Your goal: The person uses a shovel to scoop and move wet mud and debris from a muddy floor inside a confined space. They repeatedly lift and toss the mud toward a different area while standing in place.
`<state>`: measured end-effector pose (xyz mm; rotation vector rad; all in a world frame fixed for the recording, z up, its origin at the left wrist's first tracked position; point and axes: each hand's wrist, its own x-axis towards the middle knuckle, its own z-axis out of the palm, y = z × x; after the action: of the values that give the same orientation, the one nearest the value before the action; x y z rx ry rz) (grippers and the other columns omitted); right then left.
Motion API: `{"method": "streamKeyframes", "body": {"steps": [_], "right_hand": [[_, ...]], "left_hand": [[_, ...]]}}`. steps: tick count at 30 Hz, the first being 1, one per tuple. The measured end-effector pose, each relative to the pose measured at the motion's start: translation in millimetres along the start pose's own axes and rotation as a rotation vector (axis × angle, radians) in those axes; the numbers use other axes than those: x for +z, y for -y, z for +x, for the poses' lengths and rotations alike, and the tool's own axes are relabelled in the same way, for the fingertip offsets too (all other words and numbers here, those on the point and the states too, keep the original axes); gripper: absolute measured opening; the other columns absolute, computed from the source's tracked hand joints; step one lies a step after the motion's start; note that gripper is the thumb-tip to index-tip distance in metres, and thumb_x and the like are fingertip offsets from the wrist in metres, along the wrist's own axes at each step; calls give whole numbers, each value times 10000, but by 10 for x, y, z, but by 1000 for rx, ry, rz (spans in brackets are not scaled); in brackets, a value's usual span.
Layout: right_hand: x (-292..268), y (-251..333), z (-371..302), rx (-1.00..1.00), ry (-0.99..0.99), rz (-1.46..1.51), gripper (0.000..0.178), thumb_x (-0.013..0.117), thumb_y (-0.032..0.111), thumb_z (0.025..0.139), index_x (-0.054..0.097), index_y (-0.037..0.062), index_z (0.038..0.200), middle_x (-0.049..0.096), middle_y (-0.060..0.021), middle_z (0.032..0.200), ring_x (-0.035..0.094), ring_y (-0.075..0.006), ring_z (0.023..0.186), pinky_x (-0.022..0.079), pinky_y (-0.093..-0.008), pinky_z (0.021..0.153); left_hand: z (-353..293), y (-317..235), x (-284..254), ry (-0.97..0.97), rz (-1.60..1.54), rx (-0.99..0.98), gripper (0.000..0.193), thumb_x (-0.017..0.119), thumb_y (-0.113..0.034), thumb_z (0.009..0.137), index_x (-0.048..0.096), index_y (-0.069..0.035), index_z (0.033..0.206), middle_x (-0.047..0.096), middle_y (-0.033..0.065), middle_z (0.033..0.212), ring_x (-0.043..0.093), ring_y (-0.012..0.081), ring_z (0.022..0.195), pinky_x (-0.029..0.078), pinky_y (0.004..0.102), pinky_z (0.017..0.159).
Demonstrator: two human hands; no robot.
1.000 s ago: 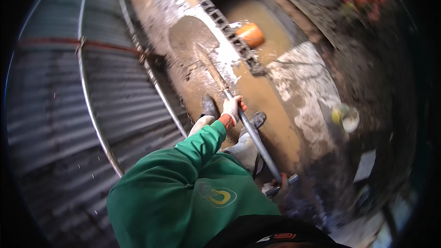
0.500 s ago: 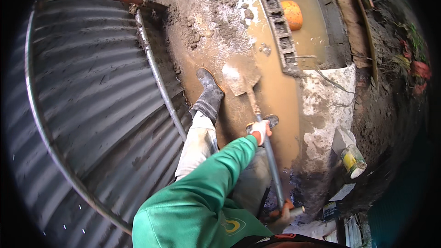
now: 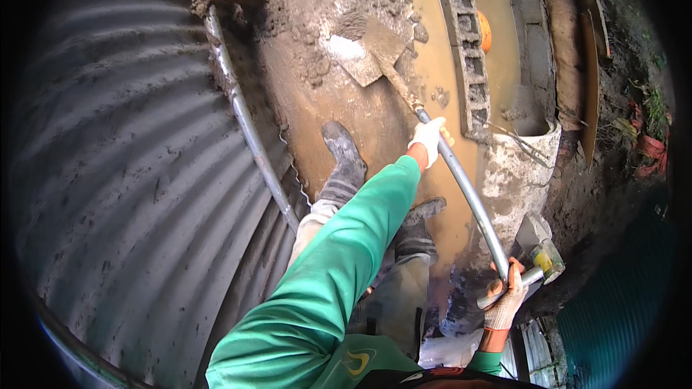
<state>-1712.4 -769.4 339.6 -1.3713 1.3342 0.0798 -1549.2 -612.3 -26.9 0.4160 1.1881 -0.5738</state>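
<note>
A long shovel [image 3: 472, 198] with a grey metal shaft slants from the upper middle to the lower right. My left hand [image 3: 430, 138], in a pale glove, grips the shaft below the blade's muddy socket. At the lower right my right hand [image 3: 507, 299], also gloved, is wrapped round the crossbar handle. The mud-coated blade [image 3: 371, 61] lies at the near edge of a wet grey mix [image 3: 310, 0], with a small dark clump at its far edge. Where the blade's tip ends I cannot tell.
Brown water covers ground around my boots [image 3: 342, 151]. Corrugated metal sheets [image 3: 130, 144] with a metal pipe [image 3: 241, 104] stand left. Right are hollow concrete blocks [image 3: 461, 43], an orange container [image 3: 484, 31] in water, a dirty white sack [image 3: 515, 173] and a cut plastic container [image 3: 540, 256].
The shovel blade has moved away from me and slightly left, onto the edge of the wet mix. Both hands have moved forward with it, the right hand also rightward. The view has shifted.
</note>
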Motion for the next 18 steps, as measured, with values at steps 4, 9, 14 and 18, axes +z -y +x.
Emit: {"method": "streamKeyframes", "body": {"steps": [4, 9, 14, 18], "right_hand": [[433, 118, -413, -125, 172, -300, 237, 668, 183, 992, 646, -14, 1121, 579, -23, 593, 515, -103, 413, 416, -256, 379], [189, -818, -923, -1040, 601, -823, 410, 858, 205, 819, 683, -10, 1120, 717, -186, 1103, 730, -322, 986, 605, -380, 771], [-807, -1546, -1061, -385, 490, -466, 328, 726, 196, 929, 646, 20, 1194, 696, -136, 1093, 687, -248, 905, 576, -351, 721], [-1417, -1315, -1076, -335, 248, -581, 278, 585, 224, 1015, 610, 49, 1229, 603, -42, 903, 576, -135, 695, 493, -302, 583]], "left_hand": [[-233, -741, -196, 166, -150, 25, 201, 700, -170, 950, 567, -119, 807, 516, 5, 605, 558, 187, 527, 536, 360, 559], [-1084, -1147, -755, 536, -492, -92, 300, 575, -171, 1013, 433, -170, 748, 397, -84, 619, 372, 35, 449, 361, 227, 455], [-1419, -405, -976, 629, -461, -44, 277, 572, -185, 1035, 450, -164, 787, 378, -81, 630, 359, 41, 486, 352, 230, 454], [-1246, 630, -797, 43, 4, 98, 143, 705, -151, 933, 588, -116, 859, 528, -50, 646, 499, 89, 488, 439, 263, 431]]}}
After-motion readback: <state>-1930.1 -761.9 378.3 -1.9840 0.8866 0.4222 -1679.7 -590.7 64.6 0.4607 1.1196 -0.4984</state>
